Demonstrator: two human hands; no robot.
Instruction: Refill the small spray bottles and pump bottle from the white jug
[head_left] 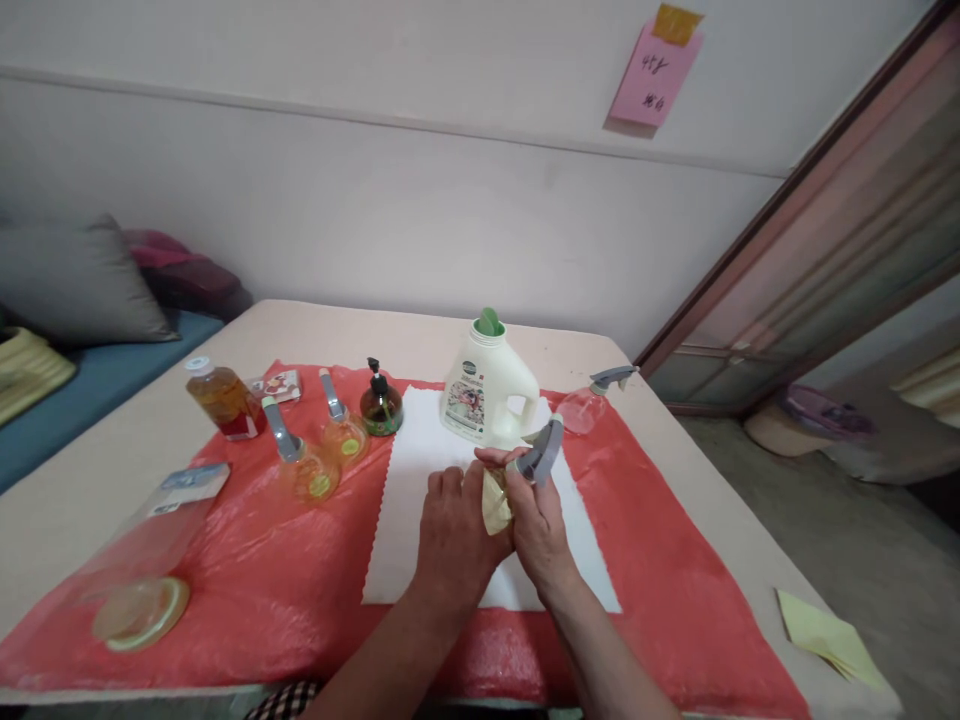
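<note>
Both my hands meet over a white cloth (420, 440) at the middle of the table. My right hand (536, 520) is closed round a spray bottle with a grey trigger head (541, 450). My left hand (454, 530) is closed on the yellowish body of the same bottle (495, 505), which shows between my hands. A white detergent jug (484, 390) with a green cap stands just behind them.
A red plastic sheet (660, 520) covers the table. On its left stand two orange spray bottles (307, 465), a dark pump bottle (381, 405), an amber bottle (221, 400) and a clear bottle lying down (142, 575). Another spray bottle (589, 405) lies at right. Yellow paper (825, 640) sits near the right corner.
</note>
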